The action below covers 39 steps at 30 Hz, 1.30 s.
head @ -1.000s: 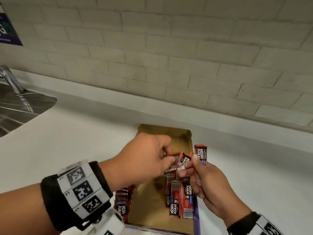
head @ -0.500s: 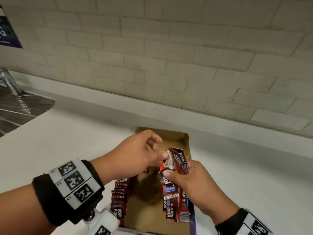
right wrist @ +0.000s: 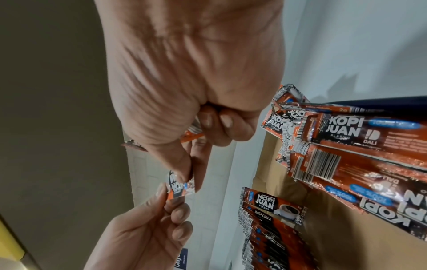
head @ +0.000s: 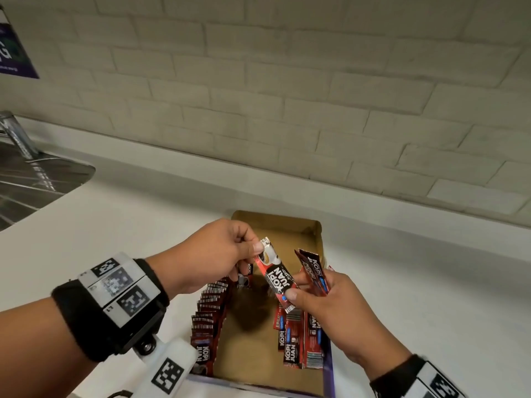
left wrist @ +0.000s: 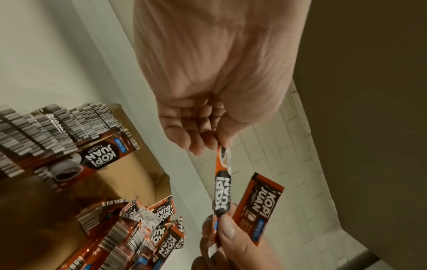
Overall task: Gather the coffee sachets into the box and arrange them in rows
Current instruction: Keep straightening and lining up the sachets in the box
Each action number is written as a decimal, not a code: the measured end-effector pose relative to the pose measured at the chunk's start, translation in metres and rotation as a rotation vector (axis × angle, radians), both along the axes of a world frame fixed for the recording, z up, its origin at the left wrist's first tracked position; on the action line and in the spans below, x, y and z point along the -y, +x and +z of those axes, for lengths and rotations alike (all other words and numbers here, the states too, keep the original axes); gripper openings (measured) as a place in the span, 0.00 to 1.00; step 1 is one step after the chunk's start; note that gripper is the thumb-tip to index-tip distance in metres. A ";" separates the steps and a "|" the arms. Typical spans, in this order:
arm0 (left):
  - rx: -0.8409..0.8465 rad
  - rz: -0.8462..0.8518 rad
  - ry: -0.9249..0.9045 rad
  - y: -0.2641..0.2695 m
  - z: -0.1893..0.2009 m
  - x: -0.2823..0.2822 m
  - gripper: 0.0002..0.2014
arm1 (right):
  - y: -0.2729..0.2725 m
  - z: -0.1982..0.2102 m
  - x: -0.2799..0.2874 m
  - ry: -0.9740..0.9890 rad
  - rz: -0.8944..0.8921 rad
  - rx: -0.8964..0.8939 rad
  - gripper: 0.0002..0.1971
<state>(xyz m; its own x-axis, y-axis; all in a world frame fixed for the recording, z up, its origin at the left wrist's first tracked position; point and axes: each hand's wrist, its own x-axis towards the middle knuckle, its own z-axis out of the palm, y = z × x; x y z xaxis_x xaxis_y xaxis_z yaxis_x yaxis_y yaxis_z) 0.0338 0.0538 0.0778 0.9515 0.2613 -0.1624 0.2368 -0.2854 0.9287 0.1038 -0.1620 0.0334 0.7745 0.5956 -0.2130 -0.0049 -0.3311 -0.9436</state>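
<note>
A brown cardboard box (head: 290,225) lies open on the white counter. A neat row of red coffee sachets (head: 208,308) stands along its left wall. A looser bunch of sachets (head: 298,340) lies along its right wall. Above the box, my left hand (head: 253,248) pinches the top end of one sachet (head: 277,278), and my right hand (head: 298,291) pinches its lower end. The right hand also holds a second sachet (head: 313,272) under its curled fingers. In the left wrist view the shared sachet (left wrist: 221,184) hangs edge-on between both hands.
A steel sink (head: 26,179) sits at the far left of the counter (head: 431,282). A brick wall (head: 287,96) rises behind the box. A purple sign (head: 14,56) hangs at the upper left. The box's purple outer edge (head: 327,377) shows at the near right.
The right hand's sachets rose above the box. My left hand drew back to the left and now pinches one sachet's top end, pulling it out from the right hand's bunch.
</note>
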 end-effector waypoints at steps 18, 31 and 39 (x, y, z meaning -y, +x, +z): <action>-0.158 -0.281 0.473 -0.028 -0.009 0.039 0.14 | -0.003 0.012 -0.002 0.017 0.094 0.175 0.10; 0.085 0.029 0.042 -0.009 0.017 0.002 0.05 | 0.002 0.009 -0.008 -0.038 0.079 0.166 0.01; 0.065 0.057 0.269 0.013 0.014 -0.028 0.05 | 0.016 -0.001 -0.001 0.050 -0.068 0.005 0.05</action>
<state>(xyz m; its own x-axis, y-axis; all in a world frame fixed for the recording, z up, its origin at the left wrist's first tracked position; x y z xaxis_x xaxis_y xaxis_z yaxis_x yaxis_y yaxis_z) 0.0471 0.0816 0.0918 0.9402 0.3402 -0.0185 0.2016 -0.5118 0.8351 0.1199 -0.1606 0.0324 0.8146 0.5511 -0.1806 -0.0214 -0.2826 -0.9590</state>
